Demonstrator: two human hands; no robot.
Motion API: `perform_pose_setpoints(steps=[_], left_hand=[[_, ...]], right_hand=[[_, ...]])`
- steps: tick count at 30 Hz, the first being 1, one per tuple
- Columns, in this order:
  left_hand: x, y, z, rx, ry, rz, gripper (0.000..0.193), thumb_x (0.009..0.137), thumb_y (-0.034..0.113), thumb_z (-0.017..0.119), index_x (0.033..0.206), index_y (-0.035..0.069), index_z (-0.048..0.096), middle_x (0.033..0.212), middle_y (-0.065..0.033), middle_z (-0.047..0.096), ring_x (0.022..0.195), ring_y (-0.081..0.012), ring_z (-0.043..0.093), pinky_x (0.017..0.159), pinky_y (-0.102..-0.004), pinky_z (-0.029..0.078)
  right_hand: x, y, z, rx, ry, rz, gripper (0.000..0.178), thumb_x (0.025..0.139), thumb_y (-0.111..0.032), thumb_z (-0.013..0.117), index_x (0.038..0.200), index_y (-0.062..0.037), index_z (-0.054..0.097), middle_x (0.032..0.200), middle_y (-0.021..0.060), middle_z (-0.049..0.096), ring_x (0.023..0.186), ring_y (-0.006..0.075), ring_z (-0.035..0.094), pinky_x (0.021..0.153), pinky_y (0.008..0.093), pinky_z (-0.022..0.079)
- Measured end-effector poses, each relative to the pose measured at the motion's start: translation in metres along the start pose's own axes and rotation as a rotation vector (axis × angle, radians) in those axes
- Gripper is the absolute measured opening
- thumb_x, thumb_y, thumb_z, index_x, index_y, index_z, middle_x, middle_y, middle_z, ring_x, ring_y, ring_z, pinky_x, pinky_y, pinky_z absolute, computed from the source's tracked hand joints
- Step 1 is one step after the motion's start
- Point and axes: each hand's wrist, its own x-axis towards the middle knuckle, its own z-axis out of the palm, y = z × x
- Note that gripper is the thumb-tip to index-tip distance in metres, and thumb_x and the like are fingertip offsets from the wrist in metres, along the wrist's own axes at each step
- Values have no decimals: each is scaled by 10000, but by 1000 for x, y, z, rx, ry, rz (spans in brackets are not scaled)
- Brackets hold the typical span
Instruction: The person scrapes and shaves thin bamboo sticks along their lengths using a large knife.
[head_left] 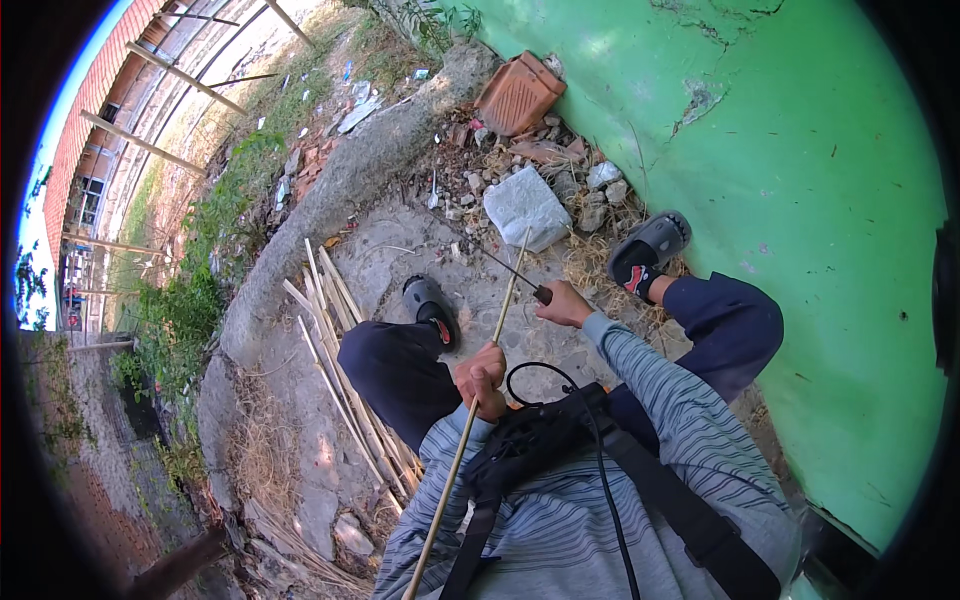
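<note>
My left hand (482,382) is closed around a long, thin bamboo strip (446,488). The strip slants from the lower edge, past my left forearm, up to a pale block (522,202) between my feet, where its far end overlaps the block. In my right hand (566,304) is a knife (530,285) with a dark handle, gripped in closed fingers. Its narrow blade points up and left and crosses over the strip; whether it touches is hard to tell. Several split bamboo strips (345,365) lie on the ground beside my left leg.
A green wall (790,180) rises close on my right. Rubble and an orange-brown roof tile (521,93) lie ahead at its foot. To the left, a rough concrete ridge (300,215) curves past green plants (190,310). A black cable (606,470) hangs down my chest.
</note>
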Motion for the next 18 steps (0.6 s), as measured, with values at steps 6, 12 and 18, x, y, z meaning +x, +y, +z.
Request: perform_pose_setpoints(steps=[6,12,18], left_hand=[[0,4,-3,29,-21,-10,646,1132,351,262,557,59,237,504,-40,280,449,-183,274,513,-351,240],[0,-5,-5,-16,-38,21,624,1122,322,262,555,63,226,505,-44,274,445,-187,277,510,-355,259],[1,-2,-6,-1,-121,34,595,1109,286,267,558,67,219,510,-51,285,444,-195,290,516,-365,281]], right_hand=[[-8,0,-1,10,-46,-100,290,698,-254,761,779,11,676,707,201,672,655,351,668,660,451,517],[-14,-14,-4,45,-28,-78,284,701,-248,761,759,12,662,704,208,667,668,362,670,670,456,521],[-7,2,-3,-15,-25,-73,293,702,-250,770,792,12,675,707,195,676,679,351,678,670,455,526]])
